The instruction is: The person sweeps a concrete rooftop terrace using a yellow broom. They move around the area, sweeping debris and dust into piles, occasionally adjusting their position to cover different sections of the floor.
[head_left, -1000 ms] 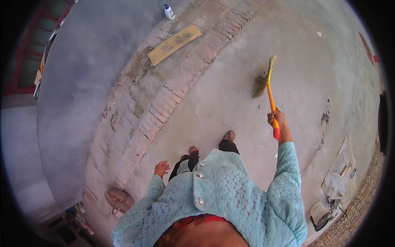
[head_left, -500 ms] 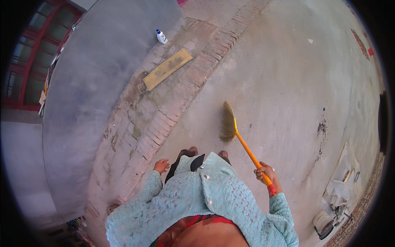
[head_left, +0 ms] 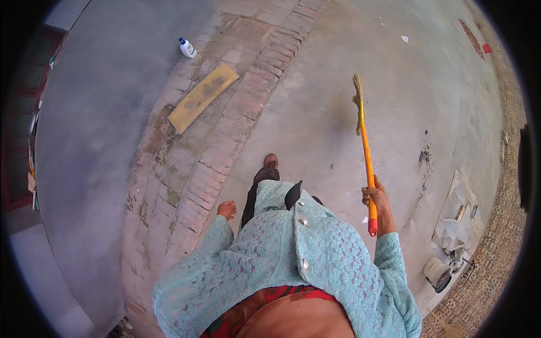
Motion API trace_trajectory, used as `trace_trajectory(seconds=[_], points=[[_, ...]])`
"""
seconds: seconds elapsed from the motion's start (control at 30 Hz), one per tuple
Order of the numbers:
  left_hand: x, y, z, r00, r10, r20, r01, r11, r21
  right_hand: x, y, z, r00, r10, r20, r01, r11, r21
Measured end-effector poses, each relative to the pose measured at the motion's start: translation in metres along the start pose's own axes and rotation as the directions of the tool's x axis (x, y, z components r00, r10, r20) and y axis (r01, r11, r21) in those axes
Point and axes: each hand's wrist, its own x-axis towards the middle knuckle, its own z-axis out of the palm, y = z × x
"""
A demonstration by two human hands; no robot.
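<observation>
My right hand (head_left: 378, 201) is wrapped round the orange handle of a broom (head_left: 368, 163), close to its red end cap. The broom slants up and away from me, its tan bristles turned almost edge-on over the concrete floor. Beside my left hip hangs my left hand (head_left: 227, 209), its fingers loosely curled, with nothing visible in it. My left shoe (head_left: 271, 161) is stepped forward; the other foot is hidden by my light-blue cardigan (head_left: 259, 242).
A raised brick strip (head_left: 221, 147) runs along my left, bearing a yellowish board (head_left: 203, 97) and a white bottle (head_left: 187, 48) with a blue cap. To the right lie a plastic sheet (head_left: 453, 225), a bucket (head_left: 435, 271) and dark debris (head_left: 425, 158). A white scrap (head_left: 404, 39) lies ahead.
The broom has swung forward and to the right, and its bristles have turned edge-on. My left foot has stepped forward. The bottle and board have shifted left in view.
</observation>
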Motion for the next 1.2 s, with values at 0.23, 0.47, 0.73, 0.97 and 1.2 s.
trace_trajectory(seconds=[0.23,0.47,0.73,0.97,1.2], points=[[0.023,0.125,0.001,0.987,0.161,0.031,-0.159,0.986,-0.044,0.032,-0.042,0.070,0.938,0.041,0.344,-0.191,0.889,0.416],[0.013,0.152,0.005,0.991,0.121,-0.066,-0.125,0.990,-0.060,0.193,-0.079,0.070,0.783,0.272,0.559,-0.433,0.884,0.175],[-0.016,0.133,0.022,0.996,-0.026,-0.087,0.028,0.999,0.021,0.308,-0.183,0.022,0.794,0.210,0.571,-0.521,0.719,0.460],[-0.029,0.221,0.073,0.993,0.097,-0.073,-0.094,0.995,0.045,0.285,-0.212,0.018,0.991,-0.031,0.130,-0.002,0.969,0.246],[-0.014,0.283,0.111,0.985,0.174,-0.023,-0.165,0.964,0.209,0.174,-0.173,-0.046,0.968,0.008,0.250,-0.103,0.924,0.368]])
